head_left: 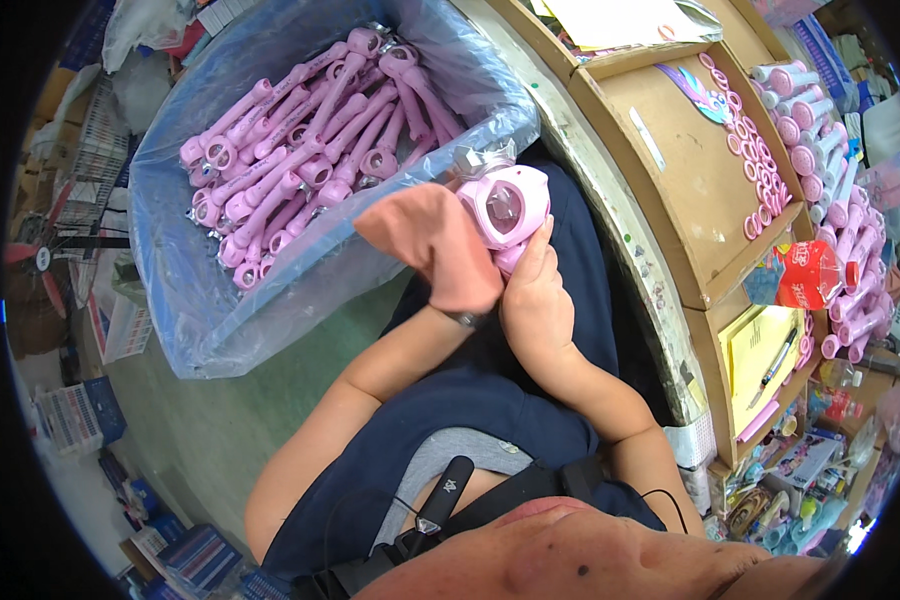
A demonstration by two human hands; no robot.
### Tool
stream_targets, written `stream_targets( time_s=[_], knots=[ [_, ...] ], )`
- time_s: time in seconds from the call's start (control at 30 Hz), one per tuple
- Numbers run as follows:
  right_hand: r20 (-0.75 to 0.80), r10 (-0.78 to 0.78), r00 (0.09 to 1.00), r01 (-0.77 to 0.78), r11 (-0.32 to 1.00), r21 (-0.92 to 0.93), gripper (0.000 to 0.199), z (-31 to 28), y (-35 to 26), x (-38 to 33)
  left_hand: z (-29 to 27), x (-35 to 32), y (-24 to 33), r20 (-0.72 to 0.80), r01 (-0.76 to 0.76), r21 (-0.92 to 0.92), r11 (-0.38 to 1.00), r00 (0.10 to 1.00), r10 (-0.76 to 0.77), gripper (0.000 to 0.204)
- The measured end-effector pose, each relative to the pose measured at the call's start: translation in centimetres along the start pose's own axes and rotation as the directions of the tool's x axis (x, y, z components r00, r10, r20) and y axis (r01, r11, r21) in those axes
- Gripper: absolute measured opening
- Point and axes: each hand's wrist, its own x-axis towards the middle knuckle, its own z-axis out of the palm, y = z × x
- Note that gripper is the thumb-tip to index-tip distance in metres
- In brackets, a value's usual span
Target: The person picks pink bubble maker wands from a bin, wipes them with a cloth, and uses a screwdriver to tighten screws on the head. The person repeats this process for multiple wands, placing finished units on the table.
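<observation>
My right hand [536,300] grips a pink plastic toy wand [505,205] by its handle, its round clear-windowed head pointing up over my lap. My left hand [438,245], in an orange fabric glove, presses against the left side of the toy's head and handle. To the left stands a box lined with a blue plastic bag [200,300], filled with several more pink toy wands [310,140].
A cardboard tray [670,190] on the workbench to the right holds pink rings [755,170] and pink tubes [805,110]. More pink tubes [855,310], a red-labelled bottle [805,275], yellow paper and a pen lie further right. Crates and boxes stand on the floor at left.
</observation>
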Motion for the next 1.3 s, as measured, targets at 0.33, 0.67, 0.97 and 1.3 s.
stream_targets(
  time_s=[0.33,0.67,0.97,1.3],
  knots=[
    [0.254,-0.03,0.967,-0.143,0.759,0.635,0.085,-3.5,1.9,0.2,1.6,2.4,4.4,0.373,0.644,0.048,0.764,0.698,-0.612,0.059],
    [0.501,-0.511,0.698,-0.708,-0.388,0.59,0.072,0.6,5.0,1.8,2.2,2.2,4.1,0.461,0.568,0.019,0.823,0.725,-0.512,0.054],
    [0.185,0.042,0.982,-0.158,0.722,0.674,0.071,-2.2,1.0,-0.5,0.7,-0.3,2.9,-0.02,-0.019,0.245,0.969,0.999,0.025,0.047],
    [0.408,-0.421,0.81,-0.528,-0.221,0.82,0.065,-0.2,4.0,0.0,0.7,2.9,5.4,0.718,0.081,0.265,0.961,0.649,-0.252,0.059]
  ],
)
